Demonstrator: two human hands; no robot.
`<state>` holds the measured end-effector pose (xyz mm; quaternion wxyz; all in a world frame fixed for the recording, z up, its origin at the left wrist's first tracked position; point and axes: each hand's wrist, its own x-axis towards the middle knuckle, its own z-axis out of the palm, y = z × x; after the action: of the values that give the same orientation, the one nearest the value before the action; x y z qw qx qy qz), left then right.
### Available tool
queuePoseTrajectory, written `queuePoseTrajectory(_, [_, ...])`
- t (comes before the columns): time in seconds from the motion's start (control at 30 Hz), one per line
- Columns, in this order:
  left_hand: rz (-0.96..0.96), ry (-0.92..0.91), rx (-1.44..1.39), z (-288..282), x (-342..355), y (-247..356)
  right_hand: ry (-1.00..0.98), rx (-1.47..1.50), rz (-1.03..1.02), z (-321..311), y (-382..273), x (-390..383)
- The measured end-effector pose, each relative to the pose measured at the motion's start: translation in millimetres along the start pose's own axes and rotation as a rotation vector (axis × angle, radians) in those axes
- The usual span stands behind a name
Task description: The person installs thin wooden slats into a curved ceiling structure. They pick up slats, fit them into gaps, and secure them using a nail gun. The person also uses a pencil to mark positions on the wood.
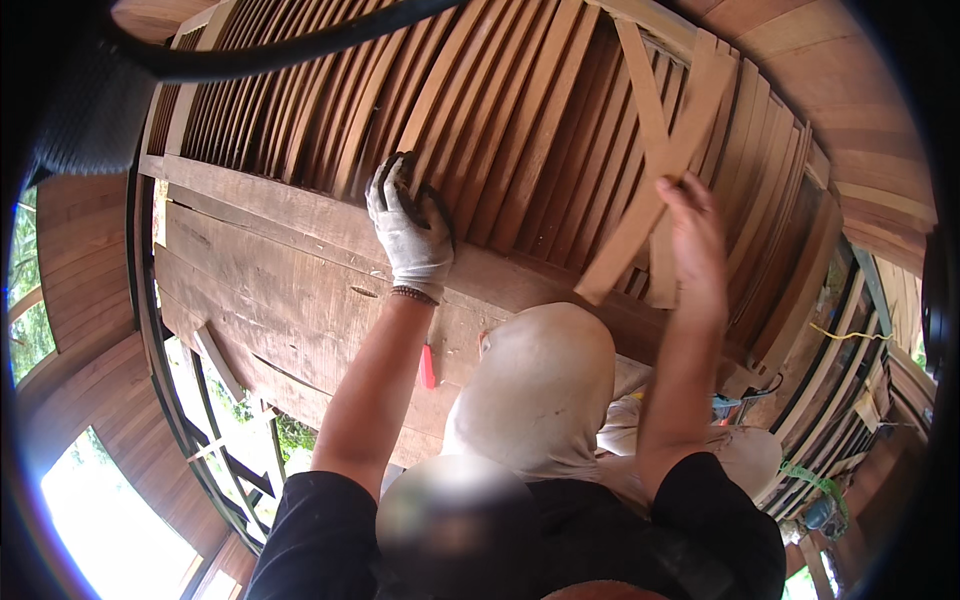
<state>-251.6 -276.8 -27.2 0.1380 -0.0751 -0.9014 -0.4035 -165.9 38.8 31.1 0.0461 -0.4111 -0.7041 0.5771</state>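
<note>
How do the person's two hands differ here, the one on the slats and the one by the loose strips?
The left hand wears a soiled white work glove and a beaded wristband; the right hand is bare. The left hand presses flat on the fixed wooden slats; the right hand grips loose wooden strips that cross over them. Both arms reach up to the same slatted panel.
</note>
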Motion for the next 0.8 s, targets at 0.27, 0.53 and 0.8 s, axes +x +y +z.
queuePoseTrajectory(0.27, [0.042, 0.048, -0.027, 0, 1, -1, 0.198, -0.145, -0.137, -43, 10, 19])
queuePoseTrajectory(0.53, [-0.064, 0.159, -0.376, 1, 0, -16, 0.313, -0.6, -0.565, -23, 4, 38])
queuePoseTrajectory(0.8, [-0.058, 0.226, -0.226, -34, -9, -17, -0.621, -0.997, -0.952, -57, 63, -102])
